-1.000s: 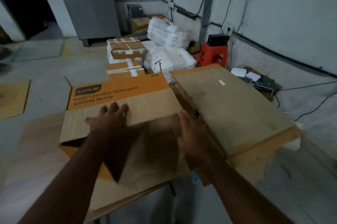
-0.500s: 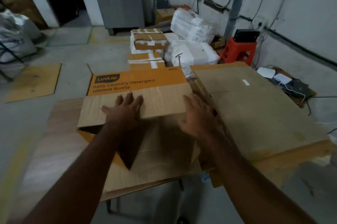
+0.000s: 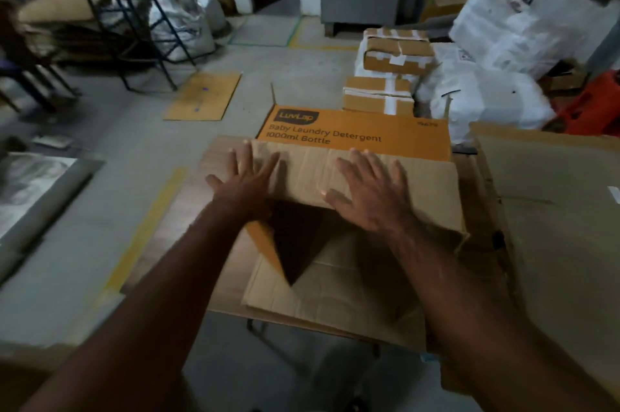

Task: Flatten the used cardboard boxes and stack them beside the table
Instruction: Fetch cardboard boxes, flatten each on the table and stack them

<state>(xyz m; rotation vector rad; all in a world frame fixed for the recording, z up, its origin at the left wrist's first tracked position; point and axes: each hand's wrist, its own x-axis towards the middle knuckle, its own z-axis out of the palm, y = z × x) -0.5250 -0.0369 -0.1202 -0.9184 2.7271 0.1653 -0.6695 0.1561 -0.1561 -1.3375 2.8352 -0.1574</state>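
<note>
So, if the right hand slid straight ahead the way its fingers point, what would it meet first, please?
The right hand would probably cross the plain flap to the detergent box's orange printed panel first; beyond it sit taped cartons, though depth is unclear.

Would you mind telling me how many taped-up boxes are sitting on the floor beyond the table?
2: one taped box just behind the orange detergent box, another farther back, resting on white bags. More may be hidden among them.

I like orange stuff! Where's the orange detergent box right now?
The orange detergent box lies mid-frame on the table, under the left hand and right hand, just before the taped parcels.
</note>
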